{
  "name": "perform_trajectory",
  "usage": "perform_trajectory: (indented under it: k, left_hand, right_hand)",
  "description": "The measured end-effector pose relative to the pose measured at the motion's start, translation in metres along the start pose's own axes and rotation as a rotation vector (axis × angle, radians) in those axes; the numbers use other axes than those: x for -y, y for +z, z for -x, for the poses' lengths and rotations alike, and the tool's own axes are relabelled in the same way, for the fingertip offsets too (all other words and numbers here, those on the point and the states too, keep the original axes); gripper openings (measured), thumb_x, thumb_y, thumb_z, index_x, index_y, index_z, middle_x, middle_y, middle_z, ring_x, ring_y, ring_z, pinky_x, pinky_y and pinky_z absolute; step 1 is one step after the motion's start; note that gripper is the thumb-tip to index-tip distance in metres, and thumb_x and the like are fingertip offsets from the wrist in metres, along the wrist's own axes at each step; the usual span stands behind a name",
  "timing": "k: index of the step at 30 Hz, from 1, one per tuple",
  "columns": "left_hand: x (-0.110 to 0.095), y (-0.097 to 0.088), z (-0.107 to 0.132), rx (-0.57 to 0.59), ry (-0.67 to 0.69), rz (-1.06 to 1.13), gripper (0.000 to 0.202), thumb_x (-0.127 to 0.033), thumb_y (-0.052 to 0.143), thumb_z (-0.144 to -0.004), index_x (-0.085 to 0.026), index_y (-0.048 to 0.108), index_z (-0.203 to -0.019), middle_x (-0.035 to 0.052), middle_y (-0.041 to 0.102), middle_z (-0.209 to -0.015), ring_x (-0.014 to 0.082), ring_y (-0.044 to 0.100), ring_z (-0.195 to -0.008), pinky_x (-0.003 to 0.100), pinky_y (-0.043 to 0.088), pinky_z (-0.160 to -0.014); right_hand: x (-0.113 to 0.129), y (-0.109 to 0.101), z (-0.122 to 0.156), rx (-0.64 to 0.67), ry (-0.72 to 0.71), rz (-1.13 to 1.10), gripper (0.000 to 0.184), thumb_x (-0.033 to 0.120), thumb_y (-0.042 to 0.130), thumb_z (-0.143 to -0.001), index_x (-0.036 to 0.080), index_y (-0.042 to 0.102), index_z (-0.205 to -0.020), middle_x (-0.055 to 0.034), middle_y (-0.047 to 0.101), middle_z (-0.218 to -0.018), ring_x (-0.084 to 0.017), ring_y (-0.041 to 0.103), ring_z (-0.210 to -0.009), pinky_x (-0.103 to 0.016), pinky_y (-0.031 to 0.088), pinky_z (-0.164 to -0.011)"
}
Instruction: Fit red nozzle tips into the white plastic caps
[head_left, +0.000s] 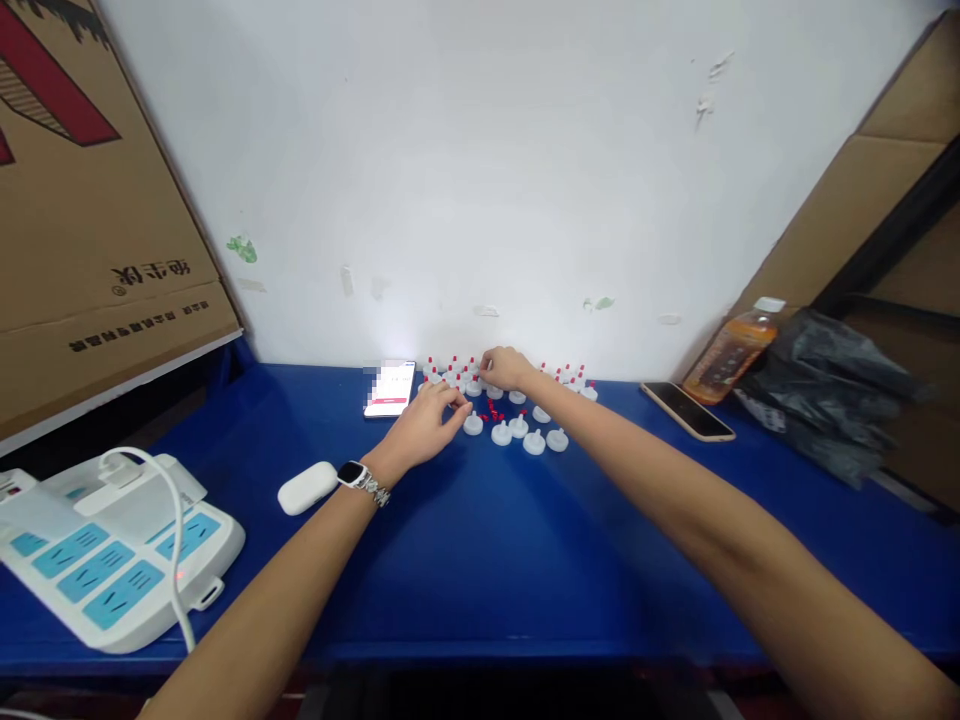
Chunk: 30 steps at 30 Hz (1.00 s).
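Observation:
Several small white plastic caps [517, 430] lie grouped on the blue table [480, 560] near the white wall, with tiny red pieces [493, 410] among them. Further back stand caps with red tips [457, 370] fitted. My left hand [424, 425], a watch on its wrist, reaches in from the left with fingertips pinched by one white cap. My right hand [506, 368] rests over the back row, fingers curled down on the capped pieces. What each pinch holds is too small to make out.
A lit phone [390, 388] lies left of the caps, a dark phone [688, 410] to the right. A white earbud case [307, 488] and power strip [112, 550] sit at left. An orange drink bottle [731, 350], black bag [825, 390] and cardboard boxes [90, 200] flank the table.

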<state>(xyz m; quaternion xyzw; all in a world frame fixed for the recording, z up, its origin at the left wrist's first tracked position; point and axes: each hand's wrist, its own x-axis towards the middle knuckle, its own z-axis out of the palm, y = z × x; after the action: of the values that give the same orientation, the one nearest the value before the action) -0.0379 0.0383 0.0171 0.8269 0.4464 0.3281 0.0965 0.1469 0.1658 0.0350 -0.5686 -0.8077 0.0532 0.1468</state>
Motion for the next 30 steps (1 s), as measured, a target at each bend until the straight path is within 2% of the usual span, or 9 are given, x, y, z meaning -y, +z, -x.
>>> perform_trajectory:
  k: [3,6,10,16,19,21,24,28,30]
  left_hand:
    - [0.001,0.0,0.0,-0.002,-0.014,-0.003,0.031,-0.04,0.045,-0.098,-0.02,0.066,-0.088,0.0057,0.065,-0.092,0.0232,0.054,-0.093,0.038,0.042,-0.085]
    - [0.0,-0.001,0.0,-0.005,-0.02,0.005,0.028,-0.039,0.047,-0.097,-0.02,0.066,-0.09,0.0058,0.065,-0.093,0.0233,0.053,-0.094,0.038,0.042,-0.085]
    - [-0.002,0.002,0.001,0.006,-0.017,0.025,0.028,-0.038,0.046,-0.097,-0.02,0.066,-0.089,0.006,0.065,-0.095,0.0233,0.054,-0.096,0.037,0.043,-0.085]
    - [-0.003,0.003,0.002,0.016,-0.017,0.037,0.029,-0.04,0.046,-0.097,-0.02,0.066,-0.088,0.0058,0.065,-0.094,0.0232,0.054,-0.095,0.038,0.043,-0.085]
    - [-0.004,0.002,0.001,0.009,-0.008,0.047,0.029,-0.04,0.046,-0.097,-0.021,0.065,-0.088,0.0052,0.066,-0.093,0.0224,0.055,-0.094,0.037,0.043,-0.085]
    - [-0.005,0.002,0.001,-0.002,0.0,0.051,0.03,-0.041,0.046,-0.098,-0.021,0.064,-0.086,0.0048,0.065,-0.091,0.0218,0.055,-0.092,0.037,0.043,-0.084]
    - [-0.008,0.002,0.0,-0.019,0.018,0.054,0.033,-0.04,0.043,-0.099,-0.02,0.064,-0.084,0.0044,0.064,-0.09,0.0211,0.055,-0.091,0.036,0.043,-0.084]
    - [-0.017,0.004,-0.003,-0.045,0.02,0.086,0.038,-0.041,0.039,-0.1,-0.02,0.066,-0.083,0.0046,0.063,-0.086,0.0203,0.056,-0.089,0.035,0.042,-0.082]
    - [-0.024,0.005,-0.007,-0.066,-0.001,0.155,0.039,-0.042,0.038,-0.101,-0.019,0.066,-0.087,0.0046,0.064,-0.087,0.0192,0.057,-0.085,0.033,0.043,-0.077]
  right_hand:
    - [0.003,-0.002,0.004,-0.006,-0.041,0.013,0.027,0.025,0.063,-0.075,0.022,0.073,-0.1,-0.0066,0.073,-0.096,-0.023,0.065,-0.093,-0.032,0.045,-0.084]
    - [0.005,-0.004,0.008,0.02,-0.101,0.03,0.026,0.029,0.066,-0.073,0.025,0.075,-0.097,-0.0052,0.072,-0.098,-0.024,0.064,-0.094,-0.035,0.043,-0.087]
    - [0.007,-0.003,0.013,0.017,-0.126,0.043,0.021,0.037,0.067,-0.077,0.023,0.075,-0.09,-0.0074,0.07,-0.102,-0.025,0.063,-0.098,-0.038,0.041,-0.09]
    - [0.006,-0.005,0.018,-0.047,-0.118,-0.02,0.019,0.034,0.059,-0.085,0.021,0.071,-0.091,-0.0073,0.068,-0.108,-0.024,0.062,-0.1,-0.038,0.041,-0.091]
    - [0.003,-0.008,0.026,-0.167,-0.116,-0.233,0.013,0.03,0.056,-0.086,0.019,0.063,-0.088,-0.0059,0.07,-0.101,-0.021,0.062,-0.095,-0.036,0.042,-0.087]
    - [0.0,-0.01,0.037,-0.202,-0.139,-0.443,0.011,0.03,0.053,-0.088,0.02,0.056,-0.087,-0.0028,0.069,-0.087,-0.017,0.061,-0.079,-0.031,0.044,-0.076]
    - [-0.004,-0.012,0.059,-0.179,-0.174,-0.72,0.015,0.036,0.049,-0.091,0.022,0.048,-0.089,0.0029,0.062,-0.069,-0.013,0.053,-0.059,-0.026,0.04,-0.059]
    - [-0.006,-0.014,0.092,-0.112,-0.159,-1.024,0.023,0.045,0.049,-0.091,0.023,0.04,-0.089,0.0047,0.058,-0.07,-0.012,0.054,-0.057,-0.024,0.038,-0.055]
    - [-0.007,-0.017,0.106,-0.076,-0.114,-1.097,0.027,0.048,0.049,-0.09,0.023,0.041,-0.086,0.0053,0.055,-0.067,-0.011,0.051,-0.054,-0.022,0.037,-0.053]
